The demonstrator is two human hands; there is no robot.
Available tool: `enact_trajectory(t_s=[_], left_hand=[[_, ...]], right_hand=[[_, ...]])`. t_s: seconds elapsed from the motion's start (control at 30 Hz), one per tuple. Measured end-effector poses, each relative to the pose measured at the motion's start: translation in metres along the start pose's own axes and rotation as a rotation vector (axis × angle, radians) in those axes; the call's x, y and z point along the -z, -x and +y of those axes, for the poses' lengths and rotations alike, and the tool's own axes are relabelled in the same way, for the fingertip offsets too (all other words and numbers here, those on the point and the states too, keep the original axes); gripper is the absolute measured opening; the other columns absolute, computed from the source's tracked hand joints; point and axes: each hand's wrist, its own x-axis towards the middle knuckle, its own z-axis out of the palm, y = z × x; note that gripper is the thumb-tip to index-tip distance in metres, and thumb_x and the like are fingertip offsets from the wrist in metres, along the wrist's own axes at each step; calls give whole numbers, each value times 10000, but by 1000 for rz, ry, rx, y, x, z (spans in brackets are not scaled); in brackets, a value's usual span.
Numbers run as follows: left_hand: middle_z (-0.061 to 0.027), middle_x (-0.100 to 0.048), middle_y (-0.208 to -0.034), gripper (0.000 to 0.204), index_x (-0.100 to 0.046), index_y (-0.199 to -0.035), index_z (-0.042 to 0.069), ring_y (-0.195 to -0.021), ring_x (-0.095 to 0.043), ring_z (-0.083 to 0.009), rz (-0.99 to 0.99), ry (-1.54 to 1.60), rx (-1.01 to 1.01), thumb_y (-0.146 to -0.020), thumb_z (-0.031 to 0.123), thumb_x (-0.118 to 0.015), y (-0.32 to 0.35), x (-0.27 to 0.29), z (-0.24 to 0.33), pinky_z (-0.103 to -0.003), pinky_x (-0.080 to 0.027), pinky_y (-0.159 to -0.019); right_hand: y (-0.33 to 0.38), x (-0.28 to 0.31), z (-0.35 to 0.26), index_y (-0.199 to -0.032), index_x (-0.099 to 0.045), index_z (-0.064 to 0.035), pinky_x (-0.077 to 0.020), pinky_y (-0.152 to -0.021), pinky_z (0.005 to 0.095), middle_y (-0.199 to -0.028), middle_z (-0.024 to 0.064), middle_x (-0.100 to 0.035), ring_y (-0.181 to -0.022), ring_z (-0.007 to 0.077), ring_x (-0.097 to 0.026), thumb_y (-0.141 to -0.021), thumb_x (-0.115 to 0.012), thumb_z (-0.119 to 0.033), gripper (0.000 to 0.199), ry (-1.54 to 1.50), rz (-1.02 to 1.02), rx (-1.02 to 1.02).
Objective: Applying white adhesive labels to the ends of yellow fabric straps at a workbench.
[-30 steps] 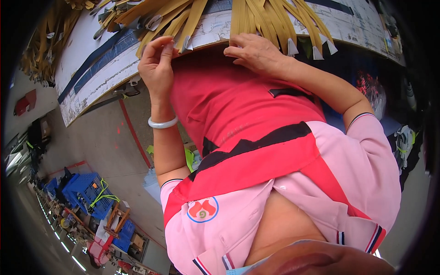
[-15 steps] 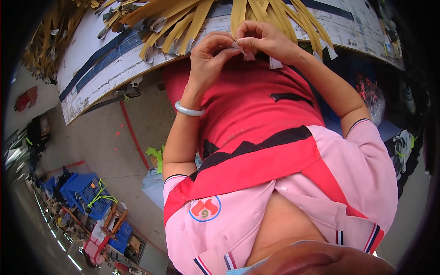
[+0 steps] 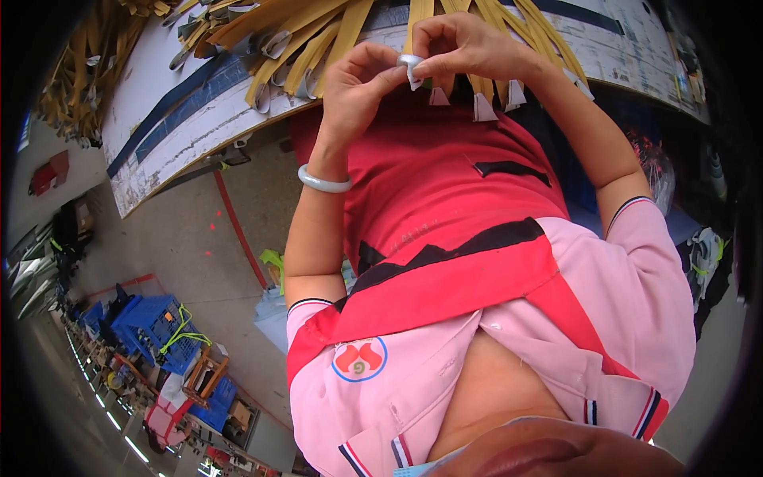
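Observation:
Yellow fabric strips with pale ends lie in a fan over the near edge of the white worktable. At that edge my two hands meet around the small whitish end of one strip, which looks curled or folded. My left hand, with a pale bangle on its wrist, pinches it from the left between thumb and index finger. From the other side my right hand pinches it in the same way. Several pale strip ends hang just below my right hand.
Dark blue bands run along the table. Another bundle of yellow strips hangs at the far left. Blue crates with a neon-yellow cord stand on the floor at left. A clear plastic bag sits under the table at right.
Both hands have moved slightly up and away from me. The pale end between them now looks curled and shows more. More pale ends hang in view beside my right hand.

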Motion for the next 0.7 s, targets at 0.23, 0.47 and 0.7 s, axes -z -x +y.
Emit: enact_trajectory(t_s=[0.23, 0.47, 0.7], left_hand=[[-51, -690, -901, 59, -645, -934, -28, -657, -666, -114, 313, -475, -390, -883, -46, -668, 7, -34, -5, -228, -557, -632], [-55, -661, -910, 142, -674, -1015, -22, -756, -653, -113, 280, -143, -264, -875, -42, -686, 2, -22, 6, -231, -558, -699], [-79, -621, -769, 77, -670, -861, 5, -698, -641, -166, 69, -656, -356, -820, -34, -723, -2, 1, 8, -272, -490, -600]], right_hand=[[-4, -12, 8, -866, -573, -17, -476, -597, 266, -730, 46, -594, -657, 109, -571, -890, -697, -91, 146, 544, 391, 356], [-9, -21, 41, -1068, -638, -5, -520, -768, 224, -947, 10, -632, -826, 74, -614, -961, -624, -41, 113, 50, 439, 394], [2, -19, 22, -974, -629, -26, -501, -612, 196, -794, -5, -607, -692, 48, -606, -998, -612, -215, 191, -154, 338, 97]])
